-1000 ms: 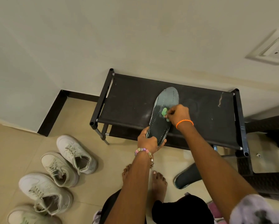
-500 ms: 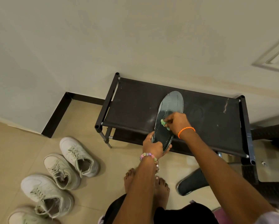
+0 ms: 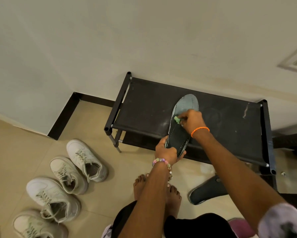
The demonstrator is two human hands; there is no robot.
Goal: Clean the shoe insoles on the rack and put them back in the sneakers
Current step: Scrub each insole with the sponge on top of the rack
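The left hand (image 3: 165, 151) gripped the heel of the dark insole (image 3: 182, 127) at the shoe rack's (image 3: 144, 107) front edge, while the right hand (image 3: 191, 120) pinched a small green cloth (image 3: 177, 119) against its middle

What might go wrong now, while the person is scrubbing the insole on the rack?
1. The left hand holds the insole only at its heel, which hangs over the edge of the rack; a hard stroke from the right hand with the green scrubber could make it slip off.
2. The second insole lies on the floor beside the bare feet and could be stepped on.
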